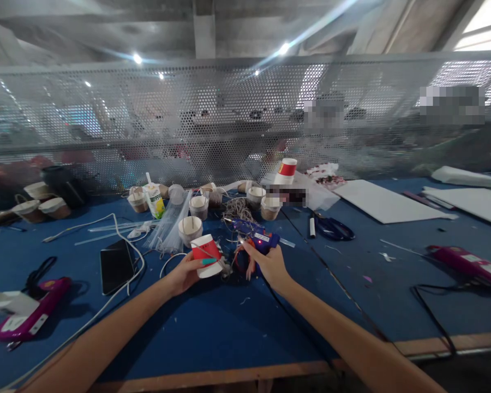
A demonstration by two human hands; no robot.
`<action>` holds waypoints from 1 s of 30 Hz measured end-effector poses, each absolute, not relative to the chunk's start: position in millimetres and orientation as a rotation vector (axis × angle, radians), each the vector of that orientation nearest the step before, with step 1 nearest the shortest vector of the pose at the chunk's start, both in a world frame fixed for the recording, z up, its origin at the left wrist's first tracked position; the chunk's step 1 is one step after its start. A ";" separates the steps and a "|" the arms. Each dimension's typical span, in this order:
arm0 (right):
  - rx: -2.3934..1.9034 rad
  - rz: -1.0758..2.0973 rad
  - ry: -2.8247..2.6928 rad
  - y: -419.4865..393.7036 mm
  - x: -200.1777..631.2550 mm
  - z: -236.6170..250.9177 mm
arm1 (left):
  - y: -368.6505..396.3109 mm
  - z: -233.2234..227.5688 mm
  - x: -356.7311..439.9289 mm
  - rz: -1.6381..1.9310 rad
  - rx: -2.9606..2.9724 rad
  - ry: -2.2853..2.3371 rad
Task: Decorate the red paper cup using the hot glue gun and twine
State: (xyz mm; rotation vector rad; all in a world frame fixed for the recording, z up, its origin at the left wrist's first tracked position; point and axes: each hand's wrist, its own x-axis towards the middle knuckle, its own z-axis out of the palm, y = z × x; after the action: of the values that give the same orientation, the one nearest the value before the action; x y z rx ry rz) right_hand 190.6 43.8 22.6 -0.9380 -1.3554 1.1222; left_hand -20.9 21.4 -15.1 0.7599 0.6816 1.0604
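Observation:
My left hand (pixel 185 274) is closed around a red and white paper cup (pixel 207 252), tilted on its side above the blue table. A strand of twine seems to cross the cup's red band. My right hand (pixel 269 268) grips a blue hot glue gun (pixel 263 238) with a small red light on its side. The gun's nozzle points left and away from me, apart from the cup. Behind both hands lies a tangle of grey-brown twine (pixel 238 209). Close by the held cup stands a twine-wrapped cup (pixel 190 229).
Clear glue sticks (pixel 172 221), a drink carton (pixel 153 199) and several wrapped cups stand behind. A phone (pixel 117 266) and white cable lie left, scissors (pixel 334 227) and white boards (pixel 393 201) right. Purple power strips (pixel 470 265) sit at both sides. A perforated metal screen (pixel 229 120) backs the table.

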 end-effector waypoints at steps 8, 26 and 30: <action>-0.930 1.115 -1.381 45.1 191.0 22.9 | 23.0 -17.9 -21.4 1.084 0.740 0.621; -0.916 1.072 -1.338 48.2 189.3 22.6 | 13.5 -19.4 -14.7 1.129 1.027 0.792; -0.929 1.067 -1.331 49.7 189.3 22.8 | 11.3 -18.5 -15.1 1.083 1.115 0.830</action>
State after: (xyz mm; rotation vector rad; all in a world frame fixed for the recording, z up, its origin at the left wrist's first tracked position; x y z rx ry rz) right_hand 189.3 49.7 22.8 -0.9289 -1.3312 1.0668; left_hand -15.1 11.3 -18.5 1.1147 0.8302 1.0829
